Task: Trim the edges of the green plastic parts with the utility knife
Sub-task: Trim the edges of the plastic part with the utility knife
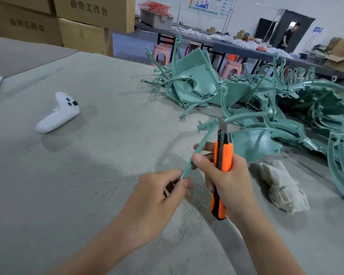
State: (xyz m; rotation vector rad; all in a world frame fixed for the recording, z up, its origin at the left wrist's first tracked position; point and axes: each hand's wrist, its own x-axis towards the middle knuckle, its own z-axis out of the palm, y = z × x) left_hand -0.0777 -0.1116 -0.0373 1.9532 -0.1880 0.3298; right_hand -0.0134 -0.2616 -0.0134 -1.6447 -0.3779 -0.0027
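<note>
R hand (pixel 226 179) is clenched round the orange & black handle of the utility knife (pixel 222 155). All its fingers wrap the handle, and the thumb lies along the left side of the knife and presses on the thin curved green part (pixel 204 139). The knife stands nearly upright, w/ the blade (pixel 222 125) pushed out at the top. The blade edge touches the green part just below its forked end.

L hand (pixel 159 193) is left of the knife and lower than its middle. It pinches the lower end of the same green part btw thumb and fingertips; the other fingers are curled in. The part runs from this pinch up and right to the blade, above the grey table cover (pixel 87 175).

Behind the knife and to its right lies the pile of green parts (pixel 266 100), panels and curved strips mixed together. Just right of the knife, near the R hand, lies a crumpled pale cloth (pixel 282 185). Far left of the knife rests a white controller (pixel 58 114), well apart from both hands. Cardboard boxes (pixel 83 20) are stacked far behind, left of the knife.
</note>
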